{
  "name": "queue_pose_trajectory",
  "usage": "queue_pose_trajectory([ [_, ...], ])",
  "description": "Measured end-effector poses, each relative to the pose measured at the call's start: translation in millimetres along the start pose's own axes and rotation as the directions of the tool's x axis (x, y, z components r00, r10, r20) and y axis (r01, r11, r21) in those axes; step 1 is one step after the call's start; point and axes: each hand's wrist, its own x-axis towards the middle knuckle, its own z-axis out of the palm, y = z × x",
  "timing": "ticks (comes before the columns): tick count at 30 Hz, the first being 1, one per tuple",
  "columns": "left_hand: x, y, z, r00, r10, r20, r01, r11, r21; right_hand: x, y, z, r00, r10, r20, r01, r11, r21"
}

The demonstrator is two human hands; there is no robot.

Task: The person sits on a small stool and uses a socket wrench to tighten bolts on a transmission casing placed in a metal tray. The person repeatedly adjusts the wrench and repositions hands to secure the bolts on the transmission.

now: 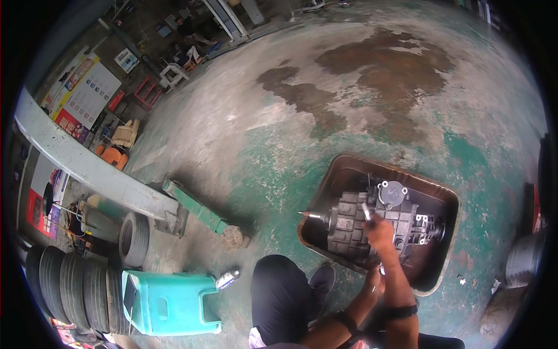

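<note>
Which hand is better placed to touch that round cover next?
Probably the right hand: though holding a silver piece, it is nearer the round cover, over the casing; the left hand sits farther back.

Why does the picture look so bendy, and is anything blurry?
Head view: the wide fisheye lens probably bends the grey post; head view: the far white stool looks soft and hazy; head view: the grey gearbox is clearer, its ribs showing.

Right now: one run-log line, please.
right hand: gripping silver tool, over gearbox | left hand: by tray's near rim, grip unclear | gearbox: inside brown tray | teal stool: left
</note>
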Motion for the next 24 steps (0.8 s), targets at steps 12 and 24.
queue_pose_trajectory([
  [12,18,-8,-35,0.978,-0.195,0.076,0.203,0.971,-0.126,-72,-47,22,0.753,-0.151,0.640,0.430,0.850,-0.305],
  [24,4,19,-82,0.984,-0.174,0.042,0.171,0.984,0.056,-122,5,-74,0.819,0.502,-0.278,-0.215,0.718,0.662],
])
